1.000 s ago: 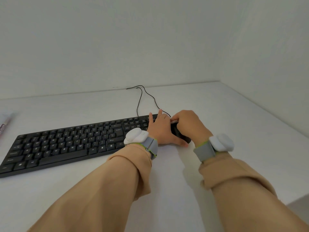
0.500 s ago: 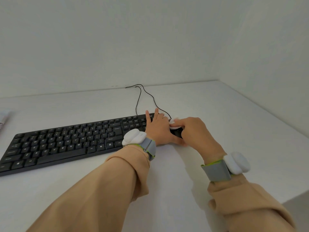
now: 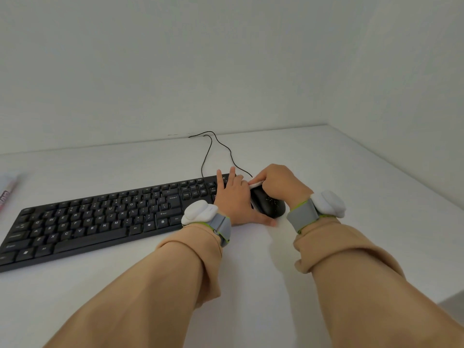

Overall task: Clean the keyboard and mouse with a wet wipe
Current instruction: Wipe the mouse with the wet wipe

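Mouse (image 3: 268, 205) sat on the white table (image 3: 351, 187) just right of the keyboard (image 3: 100, 217), its rear half showing between both hands. Left hand (image 3: 236, 199) lay open against the mouse's left side, fingers spread over the keyboard's right end, thumb on the table. Right hand (image 3: 278, 183) was curled over the mouse's front, pinching a white wipe (image 3: 256, 184) against it.

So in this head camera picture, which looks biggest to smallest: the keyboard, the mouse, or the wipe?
1. Keyboard: by far the largest, stretching across the left half of the desk.
2. Mouse: much smaller, partly hidden by both hands.
3. Wipe: only a small white edge shows under the right hand, so its true size is unsure.
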The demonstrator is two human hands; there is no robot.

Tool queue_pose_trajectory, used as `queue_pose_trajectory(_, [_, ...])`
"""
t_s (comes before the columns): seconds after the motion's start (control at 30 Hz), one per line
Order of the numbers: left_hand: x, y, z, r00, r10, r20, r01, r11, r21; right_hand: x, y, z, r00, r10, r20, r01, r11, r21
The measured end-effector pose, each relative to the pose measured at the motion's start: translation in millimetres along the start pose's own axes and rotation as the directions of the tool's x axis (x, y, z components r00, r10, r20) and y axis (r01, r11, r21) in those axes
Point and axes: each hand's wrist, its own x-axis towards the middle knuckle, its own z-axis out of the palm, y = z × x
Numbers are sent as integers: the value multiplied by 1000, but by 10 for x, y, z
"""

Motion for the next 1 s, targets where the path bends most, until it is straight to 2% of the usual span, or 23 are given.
queue_pose_trajectory(0.33, [34,-65,67,999,31,-26,-30,999,41,-297,174,62,993,27,-112,14,935,355])
queue_pose_trajectory(0.57, [15,-59,41,996,78,-43,-77,997,15,-536,336,-73,990,38,-137,28,895,446])
queue_pose_trajectory(0.7, [-10,-53,-7,994,106,-37,-105,994,19,-445,347,-213,932,195,-305,-19,868,496])
queue_pose_trajectory(0.8, [-37,-49,-26,997,74,-38,-77,995,-70,-324,293,-195,886,239,-397,-30,885,465])
queue_pose_trajectory(0.9, [-36,-59,-45,997,57,-44,-62,993,-104,-182,197,-103,922,202,-329,-57,914,401])
queue_pose_trajectory(1.0, [-27,-69,-45,996,75,-54,-78,995,-64,-103,130,-13,977,122,-177,-55,937,344])
